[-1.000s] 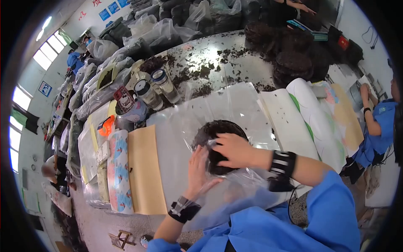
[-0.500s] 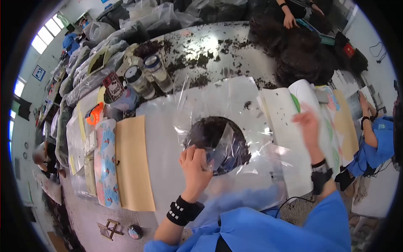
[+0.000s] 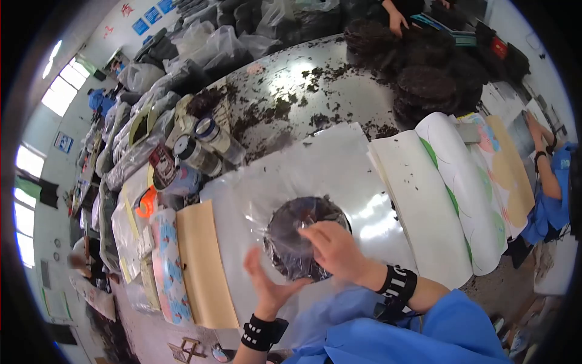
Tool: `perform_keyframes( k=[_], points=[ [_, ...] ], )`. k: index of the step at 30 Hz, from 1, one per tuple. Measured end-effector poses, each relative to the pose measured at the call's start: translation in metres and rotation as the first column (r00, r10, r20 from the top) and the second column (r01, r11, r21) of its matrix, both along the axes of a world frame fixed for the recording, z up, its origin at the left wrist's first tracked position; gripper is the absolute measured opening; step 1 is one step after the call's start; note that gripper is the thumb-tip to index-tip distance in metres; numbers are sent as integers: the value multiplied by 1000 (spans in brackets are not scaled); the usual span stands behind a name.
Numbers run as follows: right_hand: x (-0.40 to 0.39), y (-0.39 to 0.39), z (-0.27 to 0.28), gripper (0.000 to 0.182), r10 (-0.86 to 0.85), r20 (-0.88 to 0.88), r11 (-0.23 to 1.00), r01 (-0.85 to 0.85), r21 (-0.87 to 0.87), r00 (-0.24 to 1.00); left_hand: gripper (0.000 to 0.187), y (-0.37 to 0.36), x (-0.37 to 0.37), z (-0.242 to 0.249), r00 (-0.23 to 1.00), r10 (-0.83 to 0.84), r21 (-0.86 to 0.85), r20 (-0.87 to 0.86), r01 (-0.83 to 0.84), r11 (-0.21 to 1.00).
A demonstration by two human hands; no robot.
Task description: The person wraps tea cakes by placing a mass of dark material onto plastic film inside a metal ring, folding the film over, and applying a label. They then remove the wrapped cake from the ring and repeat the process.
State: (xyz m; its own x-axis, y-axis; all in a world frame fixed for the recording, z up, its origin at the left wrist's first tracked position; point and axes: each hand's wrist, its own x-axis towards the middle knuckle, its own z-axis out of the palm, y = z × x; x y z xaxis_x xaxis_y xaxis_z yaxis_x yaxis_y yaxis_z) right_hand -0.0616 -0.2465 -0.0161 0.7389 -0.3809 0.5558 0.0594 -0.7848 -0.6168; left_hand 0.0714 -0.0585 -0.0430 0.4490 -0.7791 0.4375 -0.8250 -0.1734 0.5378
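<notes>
A round, dark brown-black cake like dried seaweed [image 3: 288,261] lies on the metal tabletop directly in front of me, with a clear plastic bag [image 3: 282,227] over and around it. My right hand [image 3: 339,252] is above the cake's right part, its fingers drawn together in a pinch on the bag's film. At the near left edge of the cake, my left hand [image 3: 270,285] is open, thumb and fingers spread wide beside the plastic. Both wrists wear black bands.
Dark round cakes are piled [image 3: 424,85] at the back right, near another person's hand [image 3: 397,23]. Dark flakes litter the metal table [image 3: 291,145]. Lidded jars [image 3: 197,155] and an orange tape dispenser [image 3: 147,202] stand left. Paper sheets [image 3: 418,194] lie right; a brown board [image 3: 206,267] lies left.
My right hand has come in from the right to the bag over the cake. My left hand has let go of the bag and spread open. The plastic now lies lower around the cake.
</notes>
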Motion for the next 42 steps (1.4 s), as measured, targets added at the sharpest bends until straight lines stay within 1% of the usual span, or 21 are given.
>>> perform_keyframes(
  k=[2, 3, 4, 6, 10, 12, 13, 14, 16, 18, 20, 22, 24, 26, 30, 32, 33, 34, 37, 39, 42],
  points=[
    [2, 0, -6, 43, 109, -101, 990, -117, -76, 989, 133, 3, 33, -17, 926, 119, -129, -357, -175, 976],
    [4, 1, -2, 40, 104, -140, 988, -119, -100, 985, 144, -16, 39, -10, 747, -118, -292, -654, -106, 950],
    [4, 1, 1, 40, 111, -143, 987, -125, -98, 984, 144, -30, 33, 6, 747, -111, -289, -656, -113, 950],
    [3, -5, 5, 45, 162, -296, 981, -185, -53, 941, 137, -55, 4, 46, 945, -91, 25, -314, 104, 994],
    [-19, -35, -2, 50, 393, -24, 917, -389, 89, 919, 67, -62, -12, 29, 992, -111, -1, 64, 111, 994],
    [-26, -35, -12, 51, 212, 332, 925, -298, 236, 919, 44, -64, -12, 31, 996, -79, 24, 47, 78, 997],
    [-21, -30, -15, 48, -114, 133, 887, 41, 460, 985, 46, -64, -9, 28, 993, -110, 51, 37, 108, 993],
    [-2, -43, -22, 50, -289, 244, 757, 65, 650, 926, 49, -64, -7, 27, 988, -149, 82, 27, 147, 986],
    [31, -53, 0, 51, -180, 277, 276, -222, 935, 944, 49, -62, -11, 26, 996, -79, 78, -44, 83, 994],
    [25, -57, 10, 61, 439, 142, 802, -458, 384, 887, 50, -70, -12, 32, 995, -8, 64, -99, 14, 998],
    [17, -49, 22, 59, 576, 15, 816, -576, 45, 817, 48, -79, -16, 46, 940, 174, 6, -294, -180, 984],
    [10, -55, -7, 56, 557, -13, 830, -555, 54, 831, 46, -85, -16, 55, 917, 243, 17, -315, -251, 968],
    [-11, -46, -17, 53, 536, -62, 843, -530, 88, 842, 44, -78, -15, 40, 997, -60, 76, -51, 64, 995],
    [-7, -23, -13, 54, 146, -68, 796, -77, 600, 987, 38, -77, -25, 27, 999, -43, 72, -6, 44, 996],
    [22, 47, 14, 50, -107, 55, 991, 102, 90, 993, 34, -73, -31, 18, 990, -1, 82, 140, -10, 997],
    [13, 42, 7, 43, -6, 33, 985, 0, 170, 999, 45, -67, -29, 23, 832, 27, 19, -554, -20, 1000],
    [11, 36, 7, 40, 24, 54, 954, -39, 299, 998, 62, -65, -26, 28, 955, -59, -63, -290, 42, 997],
    [8, 37, 7, 37, 51, 69, 899, -76, 430, 996, 62, -63, -26, 37, 949, -56, -50, -311, 42, 998],
    [-26, 43, 19, 38, 30, -162, 972, 9, 233, 986, 74, -69, -21, 50, 977, -203, 258, -62, 212, 942],
    [-37, 25, 28, 31, 17, -306, 999, -5, 38, 952, 77, -73, -20, 39, 980, -199, 238, -23, 199, 951],
    [-5, -23, 37, 20, 144, -482, 984, -75, 160, 864, 84, -76, -23, 37, 972, -233, 227, -22, 232, 946]
  ],
)
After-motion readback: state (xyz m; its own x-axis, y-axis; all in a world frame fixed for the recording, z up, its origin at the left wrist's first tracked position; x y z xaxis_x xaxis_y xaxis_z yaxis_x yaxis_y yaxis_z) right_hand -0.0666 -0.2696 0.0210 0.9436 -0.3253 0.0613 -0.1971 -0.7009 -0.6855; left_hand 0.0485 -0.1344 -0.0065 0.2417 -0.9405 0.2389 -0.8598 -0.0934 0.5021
